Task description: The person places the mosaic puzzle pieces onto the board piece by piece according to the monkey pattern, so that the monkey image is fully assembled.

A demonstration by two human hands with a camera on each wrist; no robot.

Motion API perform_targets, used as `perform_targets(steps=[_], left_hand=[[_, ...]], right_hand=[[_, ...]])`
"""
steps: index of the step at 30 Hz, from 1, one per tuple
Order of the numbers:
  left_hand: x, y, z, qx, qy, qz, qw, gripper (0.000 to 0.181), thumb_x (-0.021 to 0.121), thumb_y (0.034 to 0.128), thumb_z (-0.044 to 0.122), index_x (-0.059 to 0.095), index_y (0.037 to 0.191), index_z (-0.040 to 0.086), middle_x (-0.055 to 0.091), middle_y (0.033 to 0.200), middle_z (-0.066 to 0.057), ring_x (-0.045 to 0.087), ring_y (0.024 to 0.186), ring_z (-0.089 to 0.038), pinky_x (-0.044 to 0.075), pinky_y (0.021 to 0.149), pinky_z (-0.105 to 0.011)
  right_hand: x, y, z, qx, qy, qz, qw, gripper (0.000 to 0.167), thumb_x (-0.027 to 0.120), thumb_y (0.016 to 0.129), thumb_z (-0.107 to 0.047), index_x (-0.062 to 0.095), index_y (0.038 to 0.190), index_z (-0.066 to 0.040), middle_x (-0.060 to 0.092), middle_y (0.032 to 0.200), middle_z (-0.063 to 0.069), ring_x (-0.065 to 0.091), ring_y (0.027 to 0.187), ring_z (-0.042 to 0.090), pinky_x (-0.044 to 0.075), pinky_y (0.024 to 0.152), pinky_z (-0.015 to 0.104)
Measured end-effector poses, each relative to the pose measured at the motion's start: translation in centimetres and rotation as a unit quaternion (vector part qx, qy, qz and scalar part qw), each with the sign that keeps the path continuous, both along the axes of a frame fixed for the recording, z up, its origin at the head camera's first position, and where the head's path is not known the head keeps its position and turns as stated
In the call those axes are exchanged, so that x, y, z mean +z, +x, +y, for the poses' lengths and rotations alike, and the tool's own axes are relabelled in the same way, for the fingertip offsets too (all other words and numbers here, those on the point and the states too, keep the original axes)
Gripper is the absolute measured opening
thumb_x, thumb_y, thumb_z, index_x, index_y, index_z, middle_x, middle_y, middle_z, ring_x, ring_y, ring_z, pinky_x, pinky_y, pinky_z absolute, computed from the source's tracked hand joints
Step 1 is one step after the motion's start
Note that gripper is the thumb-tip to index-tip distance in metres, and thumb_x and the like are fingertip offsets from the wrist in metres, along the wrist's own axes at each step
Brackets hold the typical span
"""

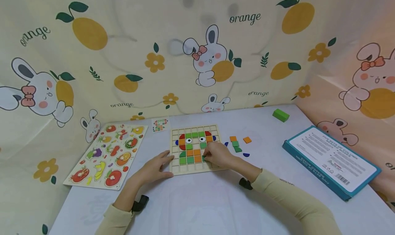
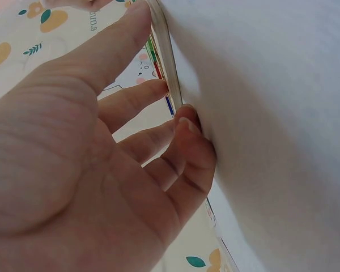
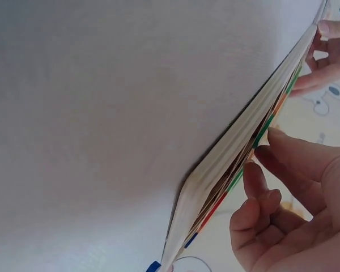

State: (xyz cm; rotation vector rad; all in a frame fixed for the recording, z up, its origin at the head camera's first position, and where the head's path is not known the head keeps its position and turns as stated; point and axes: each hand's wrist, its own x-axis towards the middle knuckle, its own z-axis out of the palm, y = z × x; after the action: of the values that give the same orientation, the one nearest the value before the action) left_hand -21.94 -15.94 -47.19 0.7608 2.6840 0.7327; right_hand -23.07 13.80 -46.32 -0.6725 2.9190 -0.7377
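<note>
A square wooden grid board (image 1: 213, 167) lies on the table, partly filled with green, orange, red and blue tiles and two eye tiles (image 1: 189, 140). My left hand (image 1: 153, 167) touches the board's left edge, fingers spread along it and thumb near the front corner. In the left wrist view, the fingertips of this hand (image 2: 119, 153) meet the board's rim. Over the board's right half, my right hand (image 1: 218, 155) pinches a green tile (image 3: 264, 131) at the grid surface. Its other fingers are curled, and the hand hides part of the board in the head view.
Loose orange, green and blue tiles (image 1: 235, 144) lie right of the board. A small pattern card (image 1: 160, 124) is behind it. A fruit puzzle board (image 1: 106, 156) lies at left; a blue-edged box (image 1: 331, 161) and a green block (image 1: 280, 115) are at right.
</note>
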Motion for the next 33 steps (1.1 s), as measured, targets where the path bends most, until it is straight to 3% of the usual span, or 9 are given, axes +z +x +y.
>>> perform_targets(steps=[8, 11, 15, 19, 25, 33], left_hand=[[0.2, 0.0, 0.2, -0.001, 0.003, -0.003, 1.0, 0.071, 0.079, 0.0858, 0.037, 0.051, 0.147, 0.011, 0.031, 0.159, -0.019, 0.033, 0.144, -0.039, 0.036, 0.111, -0.054], [0.2, -0.1, 0.2, -0.002, 0.002, 0.0, 1.0, 0.071, 0.079, 0.0859, 0.036, 0.051, 0.146, 0.011, 0.032, 0.159, -0.019, 0.033, 0.143, -0.04, 0.036, 0.111, -0.054], [0.2, -0.1, 0.2, -0.003, 0.001, 0.001, 1.0, 0.071, 0.079, 0.0859, 0.036, 0.051, 0.146, 0.01, 0.032, 0.158, -0.02, 0.033, 0.143, -0.04, 0.036, 0.111, -0.055], [0.2, 0.0, 0.1, -0.004, 0.001, -0.002, 1.0, 0.071, 0.079, 0.086, 0.035, 0.051, 0.146, 0.01, 0.031, 0.158, -0.02, 0.033, 0.143, -0.041, 0.036, 0.111, -0.055], [0.2, 0.0, 0.0, 0.0, 0.0, -0.001, 1.0, 0.071, 0.079, 0.0862, 0.036, 0.051, 0.146, 0.011, 0.032, 0.159, -0.02, 0.033, 0.143, -0.041, 0.036, 0.11, -0.055], [0.2, 0.1, 0.1, 0.0, -0.002, -0.001, 1.0, 0.07, 0.079, 0.0863, 0.035, 0.051, 0.146, 0.01, 0.031, 0.159, -0.02, 0.033, 0.143, -0.041, 0.036, 0.11, -0.056]], right_hand=[[0.8, -0.2, 2.4, -0.016, -0.043, -0.032, 0.9985, 0.011, 0.075, 0.089, -0.011, 0.078, 0.097, -0.006, 0.063, 0.087, -0.002, 0.053, 0.077, 0.012, 0.048, 0.066, 0.027], [1.5, -1.0, 4.5, -0.054, -0.064, -0.028, 0.9961, 0.012, 0.072, 0.09, -0.009, 0.077, 0.099, -0.003, 0.063, 0.087, 0.002, 0.055, 0.077, 0.017, 0.047, 0.064, 0.029], [2.1, -2.0, 7.9, -0.11, -0.057, -0.018, 0.9921, 0.013, 0.07, 0.091, -0.006, 0.076, 0.101, 0.0, 0.064, 0.09, 0.008, 0.056, 0.079, 0.022, 0.047, 0.065, 0.033], [2.0, -2.5, 10.6, -0.143, -0.048, -0.049, 0.9873, 0.012, 0.067, 0.092, -0.004, 0.076, 0.099, 0.0, 0.064, 0.096, 0.011, 0.055, 0.084, 0.025, 0.047, 0.069, 0.035], [1.3, -2.9, 12.2, -0.145, -0.054, -0.085, 0.9843, 0.017, 0.063, 0.089, 0.001, 0.076, 0.099, -0.001, 0.062, 0.098, 0.013, 0.052, 0.087, 0.027, 0.047, 0.072, 0.037], [0.4, -3.2, 12.5, -0.142, -0.052, -0.094, 0.984, 0.012, 0.074, 0.085, -0.003, 0.073, 0.097, -0.001, 0.058, 0.096, 0.013, 0.051, 0.089, 0.028, 0.046, 0.075, 0.038]])
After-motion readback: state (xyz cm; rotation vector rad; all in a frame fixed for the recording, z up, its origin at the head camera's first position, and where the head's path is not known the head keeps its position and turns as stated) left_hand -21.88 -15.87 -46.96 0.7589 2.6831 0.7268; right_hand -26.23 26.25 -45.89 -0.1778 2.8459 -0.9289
